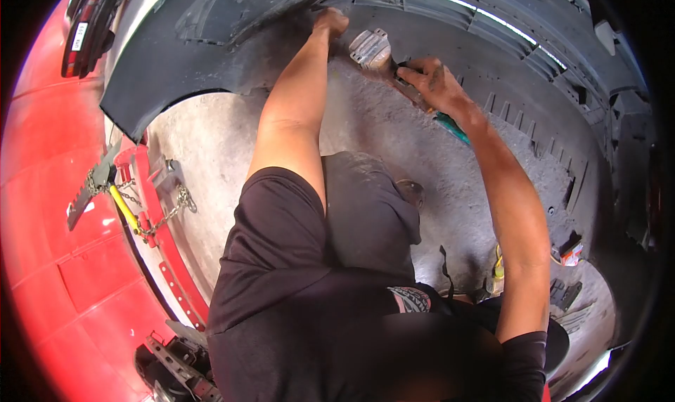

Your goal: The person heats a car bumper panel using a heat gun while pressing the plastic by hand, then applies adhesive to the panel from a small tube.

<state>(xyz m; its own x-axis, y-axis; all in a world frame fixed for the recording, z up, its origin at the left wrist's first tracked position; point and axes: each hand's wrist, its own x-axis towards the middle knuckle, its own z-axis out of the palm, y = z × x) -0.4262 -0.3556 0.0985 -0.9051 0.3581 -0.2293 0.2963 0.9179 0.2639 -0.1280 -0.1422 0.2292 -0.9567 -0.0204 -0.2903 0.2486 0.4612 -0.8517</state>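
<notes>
My left hand (332, 24) is at the upper middle, beside the lower edge of a dark grey car body panel (204, 29). Its fingers look curled, and what they grip, if anything, is too small to tell. To its right, my right hand (437, 86) is closed around a tool. The tool has a ribbed, silver-grey head (370, 48) pointing up and left towards the panel, and a green part (451, 128) sticks out below my palm. The two hands are apart.
Red bodywork (56, 212) fills the left side, with a red frame (165, 261), a chain (169, 216) and a yellow bar (124, 206) beside it. Slotted dark panelling (520, 114) curves along the right. Metal parts (179, 367) lie at the lower left.
</notes>
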